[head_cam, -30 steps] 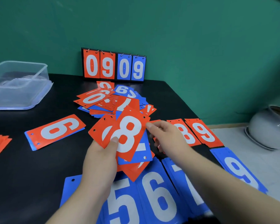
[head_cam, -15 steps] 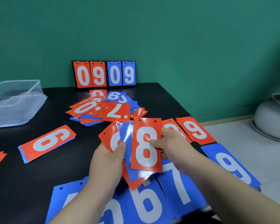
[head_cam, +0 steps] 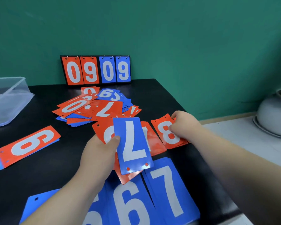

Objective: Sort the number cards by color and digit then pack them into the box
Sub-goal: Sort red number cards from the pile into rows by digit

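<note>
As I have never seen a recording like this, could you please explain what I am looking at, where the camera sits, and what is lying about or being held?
There is no machine here: a person sorts number cards with bare hands. The single picture comes from a camera worn on the head, looking forward and down. The left hand grips a fan of cards with a blue 7 card on top. The right hand holds a red 8 card by its edge at the table's right side. On the black table lie a loose pile of red and blue cards, a red 6 card, and blue stacks showing 6 and 7 nearest the camera. A clear plastic box stands far left, and a scoreboard stand reading 0909 stands at the green wall.
</note>
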